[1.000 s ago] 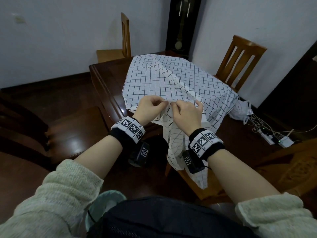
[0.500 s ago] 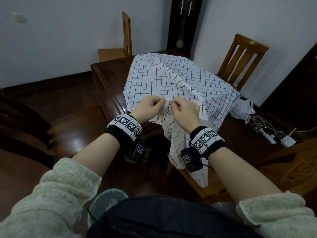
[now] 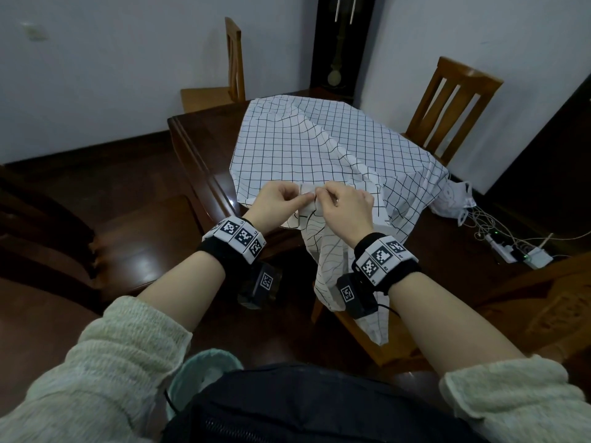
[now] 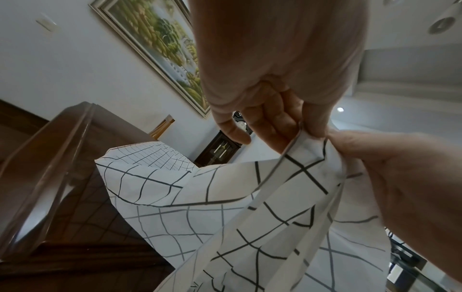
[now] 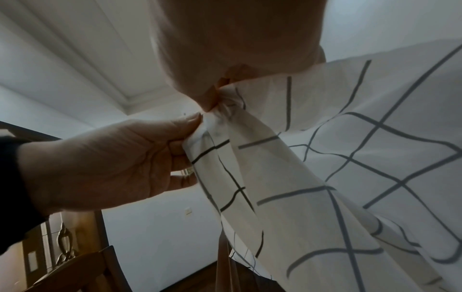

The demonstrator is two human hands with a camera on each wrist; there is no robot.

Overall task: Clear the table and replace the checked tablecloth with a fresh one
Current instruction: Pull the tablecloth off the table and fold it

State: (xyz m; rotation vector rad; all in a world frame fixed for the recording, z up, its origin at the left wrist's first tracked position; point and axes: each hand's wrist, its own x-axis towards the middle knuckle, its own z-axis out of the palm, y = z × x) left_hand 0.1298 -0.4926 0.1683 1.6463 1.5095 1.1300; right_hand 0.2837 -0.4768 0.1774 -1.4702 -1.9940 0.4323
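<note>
The white checked tablecloth (image 3: 313,145) lies rumpled over the right part of the dark wooden table (image 3: 195,145), with one end hanging off the near edge. My left hand (image 3: 281,203) and right hand (image 3: 342,206) meet above that edge, knuckles almost touching. Both pinch the same bunched corner of the tablecloth (image 4: 307,164) between thumb and fingers. From the left wrist, my left hand (image 4: 282,126) holds the hem beside the right hand (image 4: 390,177). From the right wrist, my right hand (image 5: 215,94) grips gathered tablecloth (image 5: 325,158) next to the left hand (image 5: 125,158).
Wooden chairs stand at the far side (image 3: 233,68), the far right (image 3: 447,103) and just below the hanging cloth (image 3: 377,340). A dark bench (image 3: 134,244) sits left of the table. A power strip with cables (image 3: 511,251) and a white bag (image 3: 457,203) lie on the floor.
The two hands have stayed together at the near table edge, working the same corner of cloth. The hanging end has shifted slightly.
</note>
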